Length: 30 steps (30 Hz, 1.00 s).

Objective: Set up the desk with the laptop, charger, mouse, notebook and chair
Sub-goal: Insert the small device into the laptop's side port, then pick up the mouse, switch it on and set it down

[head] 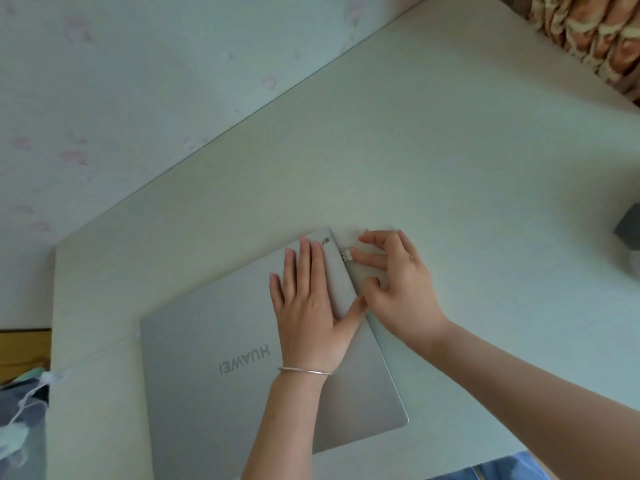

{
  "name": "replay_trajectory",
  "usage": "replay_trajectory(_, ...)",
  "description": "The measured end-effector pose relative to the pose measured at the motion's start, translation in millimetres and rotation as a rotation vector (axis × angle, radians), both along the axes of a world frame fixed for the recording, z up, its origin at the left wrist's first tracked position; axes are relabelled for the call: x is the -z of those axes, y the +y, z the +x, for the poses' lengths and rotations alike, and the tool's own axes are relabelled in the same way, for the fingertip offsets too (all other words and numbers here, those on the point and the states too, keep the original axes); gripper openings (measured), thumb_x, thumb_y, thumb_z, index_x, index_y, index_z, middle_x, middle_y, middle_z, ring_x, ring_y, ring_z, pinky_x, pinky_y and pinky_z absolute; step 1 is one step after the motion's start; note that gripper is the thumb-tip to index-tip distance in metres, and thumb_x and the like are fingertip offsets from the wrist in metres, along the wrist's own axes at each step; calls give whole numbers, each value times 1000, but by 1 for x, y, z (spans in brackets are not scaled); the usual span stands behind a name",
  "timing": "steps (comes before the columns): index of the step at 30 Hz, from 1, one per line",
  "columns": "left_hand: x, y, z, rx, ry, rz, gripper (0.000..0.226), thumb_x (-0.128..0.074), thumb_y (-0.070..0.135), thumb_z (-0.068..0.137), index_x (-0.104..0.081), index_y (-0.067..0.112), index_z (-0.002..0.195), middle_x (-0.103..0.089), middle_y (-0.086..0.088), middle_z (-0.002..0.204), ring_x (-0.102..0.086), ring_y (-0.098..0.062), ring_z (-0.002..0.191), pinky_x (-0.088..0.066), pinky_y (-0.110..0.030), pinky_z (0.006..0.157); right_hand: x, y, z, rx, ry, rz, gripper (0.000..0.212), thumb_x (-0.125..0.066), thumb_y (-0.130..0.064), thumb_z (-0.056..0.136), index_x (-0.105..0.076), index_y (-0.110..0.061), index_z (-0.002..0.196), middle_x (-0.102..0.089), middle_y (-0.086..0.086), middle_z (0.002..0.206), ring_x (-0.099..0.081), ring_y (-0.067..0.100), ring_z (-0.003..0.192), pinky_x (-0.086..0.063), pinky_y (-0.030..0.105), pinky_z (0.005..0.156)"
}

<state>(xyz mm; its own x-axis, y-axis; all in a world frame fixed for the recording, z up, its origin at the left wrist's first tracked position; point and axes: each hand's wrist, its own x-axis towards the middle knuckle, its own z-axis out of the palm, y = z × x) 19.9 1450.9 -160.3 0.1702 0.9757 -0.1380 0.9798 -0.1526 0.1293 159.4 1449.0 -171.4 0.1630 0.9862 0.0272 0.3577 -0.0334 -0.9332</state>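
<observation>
A closed silver laptop [214, 358] lies lid up on the pale desk [450, 168], its logo upside down to me. My left hand [308, 306] rests flat on the lid near its far right corner, fingers straight. A small silver USB plug [346, 255] sits at the laptop's right edge, held at the fingertips of my right hand [394, 282], whose fingers are curled beside that edge. A white charger cable [31, 393] runs off the desk's left side.
The desk meets a flowered wall [121, 98] at the back. A dark grey object [628, 230] sits at the right edge of view. A patterned curtain [588, 32] hangs at top right. Bedding and a wooden edge [24, 344] lie left of the desk.
</observation>
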Motion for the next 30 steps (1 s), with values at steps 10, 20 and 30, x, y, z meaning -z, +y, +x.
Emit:
replay_trajectory(10,3,0,-1,15,28,-2,99,-19,76,73,3,20,151,10,3,159,13,-19,146,4,-47,118,-4,4,-2,12,4,-23,47,-47,5,61,-52,-3,106,-72,3,103,-36,-26,108,-36,45,106)
replay_trajectory(20,5,0,-1,13,52,-1,100,-21,74,71,2,20,151,8,2,160,10,-21,147,3,-47,118,1,1,-8,50,-56,-2,47,-49,9,61,-53,-7,106,-71,0,104,-55,1,107,-34,31,106)
replay_trajectory(30,-14,2,14,-2,-23,49,92,-19,72,79,-17,13,150,-9,-5,160,-6,-25,148,-9,-55,116,-32,-7,46,61,-387,22,41,-54,1,74,-60,-7,114,-70,10,100,-58,30,103,-36,35,100)
